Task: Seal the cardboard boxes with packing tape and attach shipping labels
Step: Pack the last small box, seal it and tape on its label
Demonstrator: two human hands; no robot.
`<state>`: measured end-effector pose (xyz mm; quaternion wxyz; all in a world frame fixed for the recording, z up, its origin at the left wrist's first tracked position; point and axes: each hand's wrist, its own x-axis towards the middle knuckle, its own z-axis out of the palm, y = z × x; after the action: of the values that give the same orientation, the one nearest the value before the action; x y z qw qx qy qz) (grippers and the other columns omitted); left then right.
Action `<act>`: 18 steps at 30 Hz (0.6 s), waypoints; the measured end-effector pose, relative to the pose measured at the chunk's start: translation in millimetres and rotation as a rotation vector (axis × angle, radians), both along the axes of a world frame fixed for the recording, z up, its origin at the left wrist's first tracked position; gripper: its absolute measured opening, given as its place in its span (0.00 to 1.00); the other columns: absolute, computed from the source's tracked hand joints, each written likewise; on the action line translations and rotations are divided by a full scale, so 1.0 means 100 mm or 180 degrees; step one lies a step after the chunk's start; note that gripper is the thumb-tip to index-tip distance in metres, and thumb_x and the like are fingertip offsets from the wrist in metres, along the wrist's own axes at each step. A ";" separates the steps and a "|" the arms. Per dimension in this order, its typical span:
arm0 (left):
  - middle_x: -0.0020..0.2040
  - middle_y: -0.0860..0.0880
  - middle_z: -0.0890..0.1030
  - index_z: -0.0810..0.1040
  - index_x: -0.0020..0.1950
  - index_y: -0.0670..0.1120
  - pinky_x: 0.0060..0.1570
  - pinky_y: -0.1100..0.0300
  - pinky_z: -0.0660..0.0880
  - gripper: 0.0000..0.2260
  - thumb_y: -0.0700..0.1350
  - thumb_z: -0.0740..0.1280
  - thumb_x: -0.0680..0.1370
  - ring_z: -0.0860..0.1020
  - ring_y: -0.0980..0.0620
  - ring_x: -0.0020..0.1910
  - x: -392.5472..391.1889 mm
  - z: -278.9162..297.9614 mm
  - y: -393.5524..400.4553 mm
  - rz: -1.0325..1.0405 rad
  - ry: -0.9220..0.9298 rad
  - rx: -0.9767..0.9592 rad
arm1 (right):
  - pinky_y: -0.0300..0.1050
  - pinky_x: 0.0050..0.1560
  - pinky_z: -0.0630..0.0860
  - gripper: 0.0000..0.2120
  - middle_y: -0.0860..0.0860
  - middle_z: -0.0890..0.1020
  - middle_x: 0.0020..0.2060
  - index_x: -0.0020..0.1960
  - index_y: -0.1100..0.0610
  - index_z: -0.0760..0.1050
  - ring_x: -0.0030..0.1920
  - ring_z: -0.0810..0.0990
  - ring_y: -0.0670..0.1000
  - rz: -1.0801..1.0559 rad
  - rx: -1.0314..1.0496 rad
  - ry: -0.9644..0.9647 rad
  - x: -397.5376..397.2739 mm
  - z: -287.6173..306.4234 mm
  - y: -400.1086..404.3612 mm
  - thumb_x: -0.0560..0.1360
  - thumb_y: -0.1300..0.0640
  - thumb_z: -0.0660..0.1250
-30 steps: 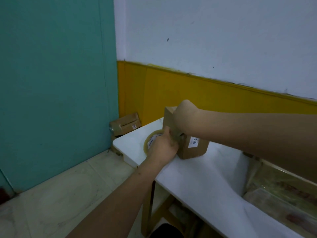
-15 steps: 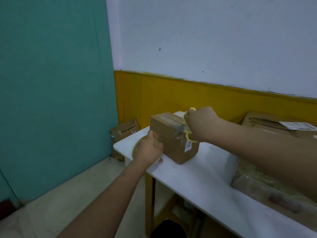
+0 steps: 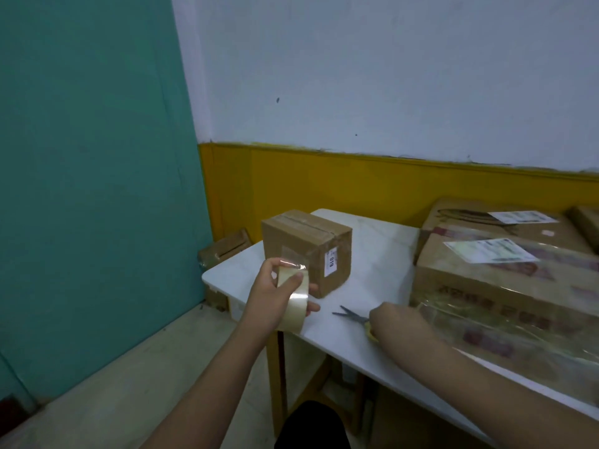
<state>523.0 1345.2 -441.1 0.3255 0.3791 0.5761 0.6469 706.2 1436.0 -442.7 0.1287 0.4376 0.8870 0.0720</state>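
My left hand (image 3: 272,299) grips the tape roll (image 3: 293,298), fingers curled round it, held over the tabletop's (image 3: 382,264) near left edge. My right hand (image 3: 397,322) rests on the tabletop near the front edge, closed on the yellow handles of the scissors (image 3: 351,315), blades flat, pointing left. Small taped box (image 3: 306,251) with white label (image 3: 331,261) sits at far left corner. Larger labelled boxes (image 3: 505,270) along the right side.
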 end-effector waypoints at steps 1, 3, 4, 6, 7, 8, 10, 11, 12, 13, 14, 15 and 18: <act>0.45 0.41 0.86 0.69 0.62 0.44 0.37 0.51 0.82 0.10 0.41 0.65 0.82 0.84 0.36 0.37 0.05 0.01 -0.01 -0.0053 -0.0015 0.0010 | 0.45 0.51 0.75 0.13 0.54 0.80 0.54 0.60 0.59 0.77 0.56 0.81 0.55 -0.0007 -0.0062 0.0004 -0.02 -0.03 0.02 0.82 0.63 0.55; 0.46 0.40 0.86 0.68 0.62 0.43 0.38 0.50 0.81 0.11 0.40 0.65 0.82 0.84 0.36 0.37 0.12 0.02 -0.04 -0.0166 -0.0059 0.0042 | 0.45 0.50 0.75 0.12 0.54 0.80 0.57 0.60 0.59 0.77 0.56 0.81 0.55 0.0041 0.0171 0.0071 -0.06 0.00 0.04 0.82 0.61 0.57; 0.47 0.39 0.86 0.68 0.62 0.43 0.38 0.50 0.81 0.11 0.40 0.65 0.82 0.84 0.36 0.36 0.15 0.04 -0.07 -0.0218 -0.0075 0.0058 | 0.45 0.47 0.74 0.11 0.53 0.81 0.55 0.58 0.57 0.77 0.54 0.82 0.54 0.0046 0.0466 0.0327 -0.08 0.08 0.03 0.83 0.56 0.58; 0.47 0.39 0.86 0.68 0.63 0.43 0.36 0.51 0.81 0.11 0.40 0.65 0.82 0.84 0.36 0.36 0.18 0.09 -0.12 -0.0318 -0.0065 0.0081 | 0.43 0.42 0.73 0.17 0.49 0.82 0.50 0.56 0.52 0.77 0.49 0.82 0.51 0.0026 0.0791 0.1516 -0.15 0.23 0.06 0.82 0.41 0.57; 0.47 0.39 0.86 0.68 0.63 0.43 0.35 0.51 0.81 0.11 0.40 0.65 0.82 0.84 0.36 0.36 0.18 0.11 -0.15 -0.0373 -0.0044 0.0067 | 0.42 0.42 0.73 0.21 0.46 0.82 0.50 0.57 0.50 0.76 0.48 0.81 0.49 0.0059 0.0489 0.2207 -0.20 0.28 0.08 0.79 0.35 0.57; 0.48 0.39 0.86 0.68 0.63 0.43 0.36 0.51 0.82 0.11 0.40 0.65 0.82 0.84 0.36 0.36 0.18 0.12 -0.19 -0.0436 0.0007 0.0023 | 0.41 0.43 0.73 0.23 0.44 0.81 0.50 0.59 0.48 0.76 0.49 0.80 0.47 0.0125 -0.0165 0.2836 -0.27 0.34 0.07 0.76 0.32 0.59; 0.48 0.39 0.86 0.68 0.63 0.43 0.38 0.49 0.82 0.11 0.41 0.65 0.82 0.83 0.36 0.37 0.17 0.12 -0.27 -0.0565 0.0158 -0.0125 | 0.38 0.42 0.73 0.21 0.42 0.82 0.48 0.56 0.48 0.78 0.47 0.80 0.44 0.0291 -0.1369 0.3323 -0.46 0.41 0.01 0.73 0.34 0.67; 0.48 0.39 0.86 0.68 0.63 0.43 0.39 0.48 0.81 0.11 0.42 0.64 0.82 0.83 0.36 0.37 0.15 0.11 -0.30 -0.0608 0.0223 -0.0234 | 0.38 0.42 0.74 0.17 0.43 0.83 0.44 0.50 0.51 0.81 0.45 0.80 0.43 0.0354 -0.1526 0.3366 -0.55 0.40 -0.01 0.72 0.38 0.71; 0.48 0.40 0.86 0.67 0.65 0.44 0.40 0.47 0.82 0.12 0.43 0.65 0.82 0.84 0.36 0.38 0.12 0.10 -0.34 -0.0626 0.0260 -0.0366 | 0.40 0.41 0.75 0.14 0.45 0.83 0.39 0.45 0.53 0.83 0.42 0.80 0.44 0.0328 -0.1507 0.3427 -0.63 0.36 -0.02 0.72 0.43 0.73; 0.48 0.40 0.86 0.66 0.67 0.44 0.41 0.47 0.82 0.16 0.44 0.65 0.82 0.84 0.37 0.39 0.06 0.08 -0.37 -0.0617 0.0237 -0.0517 | 0.43 0.41 0.76 0.12 0.47 0.83 0.35 0.41 0.55 0.84 0.39 0.80 0.45 0.0248 -0.1421 0.3460 -0.70 0.32 -0.02 0.72 0.46 0.75; 0.50 0.40 0.86 0.63 0.72 0.46 0.43 0.48 0.83 0.21 0.45 0.67 0.81 0.85 0.37 0.42 0.00 0.06 -0.38 -0.0581 0.0148 -0.0695 | 0.44 0.40 0.76 0.12 0.49 0.83 0.34 0.39 0.57 0.84 0.38 0.79 0.46 0.0193 -0.1351 0.3423 -0.77 0.26 -0.01 0.72 0.48 0.75; 0.54 0.40 0.85 0.58 0.76 0.50 0.46 0.49 0.82 0.29 0.48 0.69 0.80 0.85 0.38 0.46 -0.06 0.02 -0.37 -0.0513 0.0068 -0.0913 | 0.42 0.38 0.75 0.13 0.51 0.83 0.33 0.38 0.58 0.84 0.37 0.79 0.46 0.0162 -0.1355 0.3329 -0.84 0.19 0.01 0.73 0.49 0.75; 0.77 0.43 0.68 0.41 0.82 0.53 0.61 0.56 0.72 0.44 0.58 0.69 0.78 0.75 0.42 0.68 -0.28 -0.13 -0.27 -0.0125 0.0887 -0.1733 | 0.37 0.36 0.70 0.13 0.51 0.83 0.34 0.38 0.59 0.84 0.36 0.78 0.43 0.0062 -0.1427 0.3246 -1.02 -0.04 0.07 0.73 0.49 0.74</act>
<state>495.2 1318.6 -454.3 0.3453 0.3740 0.7599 0.4041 604.4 1443.4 -447.0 -0.2276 0.3706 0.8345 -0.3382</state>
